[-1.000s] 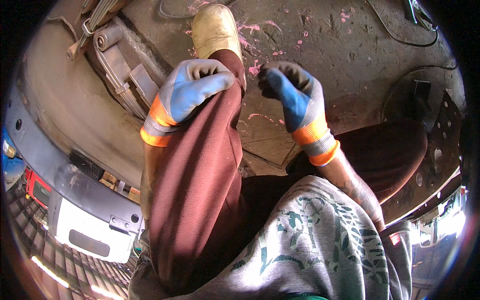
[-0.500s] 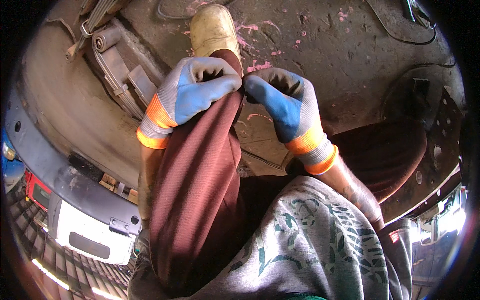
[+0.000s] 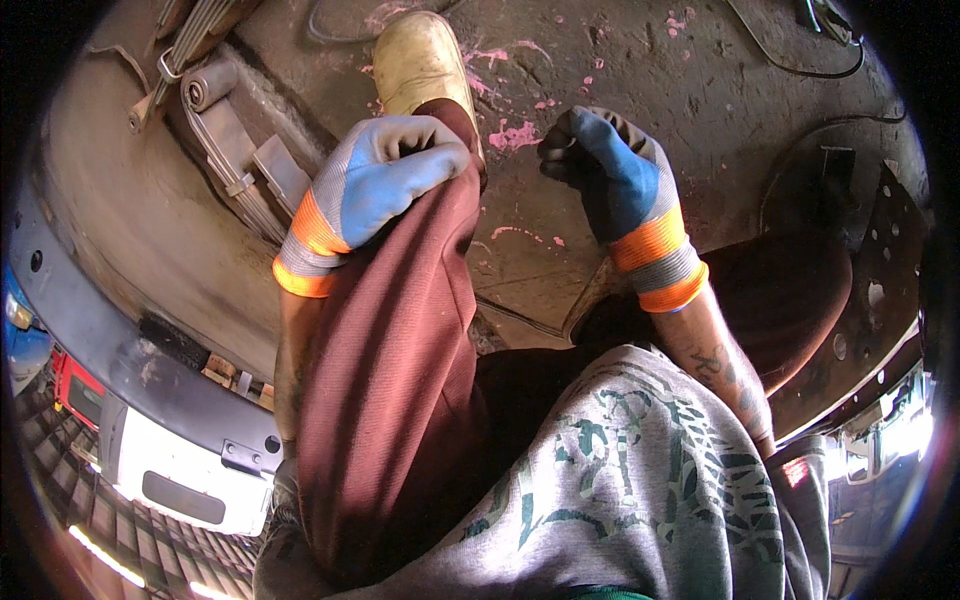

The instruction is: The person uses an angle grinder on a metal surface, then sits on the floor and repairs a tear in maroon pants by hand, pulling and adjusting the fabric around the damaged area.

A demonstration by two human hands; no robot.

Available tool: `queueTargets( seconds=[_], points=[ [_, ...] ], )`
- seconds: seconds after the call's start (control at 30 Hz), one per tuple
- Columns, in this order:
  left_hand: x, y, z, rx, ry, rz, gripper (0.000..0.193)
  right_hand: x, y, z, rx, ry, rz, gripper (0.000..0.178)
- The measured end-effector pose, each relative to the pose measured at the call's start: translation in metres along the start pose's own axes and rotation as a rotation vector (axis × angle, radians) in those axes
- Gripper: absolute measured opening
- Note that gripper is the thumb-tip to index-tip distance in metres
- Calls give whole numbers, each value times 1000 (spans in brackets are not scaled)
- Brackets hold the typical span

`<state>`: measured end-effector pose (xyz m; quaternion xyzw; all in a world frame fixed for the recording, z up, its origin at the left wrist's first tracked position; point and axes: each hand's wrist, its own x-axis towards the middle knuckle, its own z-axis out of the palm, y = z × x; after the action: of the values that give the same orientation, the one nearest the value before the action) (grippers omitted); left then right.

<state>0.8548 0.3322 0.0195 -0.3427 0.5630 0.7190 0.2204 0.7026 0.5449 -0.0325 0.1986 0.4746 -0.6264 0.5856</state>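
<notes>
Both my hands wear grey-and-blue work gloves with orange cuffs. My left hand [image 3: 388, 180] rests against the maroon trouser leg [image 3: 385, 370] near the knee. Its thumb and fingers are pinched together, and whatever may be between them is hidden. To the right of that knee, apart from it, my right hand [image 3: 622, 178] hovers above the floor. Its fingers curl inward and press together; I cannot make out what, if anything, is in them. A pale yellow boot [image 3: 424, 62] shows beyond the left hand.
Stacked leaf springs [image 3: 225, 150] lie at the upper left, beside a curved grey metal beam [image 3: 150, 350]. A dark perforated metal rail [image 3: 888, 290] runs along the right. Pink paint spots [image 3: 515, 136] mark the concrete floor, and a black cable [image 3: 790, 68] crosses it at the upper right.
My right hand has drawn away from the left, to the right, and its fingers have turned inward. The left hand has barely shifted and stays pinched by the knee.
</notes>
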Motion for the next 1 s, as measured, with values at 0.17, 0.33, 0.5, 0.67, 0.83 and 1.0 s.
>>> queueTargets(
  seconds=[0.17, 0.33, 0.5, 0.67, 0.83, 1.0],
  points=[
    [-4, -1, -2, -48, -4, -7, 23, -5, 4, 9, 102, -50, 115, 24],
    [-10, 1, -2, -6, 52, -137, 22, -10, 0, 28, 14, 16, 171, 22],
    [-11, -4, -5, -76, 12, -119, 24, -12, 18, 15, -256, -109, 114, 26],
    [-20, -11, 1, -148, 145, -135, 35, -23, 13, 42, -401, -199, -130, 24],
    [-42, -11, -11, 272, 364, -96, 44, -22, 10, 41, -362, -262, -95, 25],
    [-65, 32, -23, 208, -28, -133, 27, -23, 8, 39, -374, -251, -54, 30]
  ],
)
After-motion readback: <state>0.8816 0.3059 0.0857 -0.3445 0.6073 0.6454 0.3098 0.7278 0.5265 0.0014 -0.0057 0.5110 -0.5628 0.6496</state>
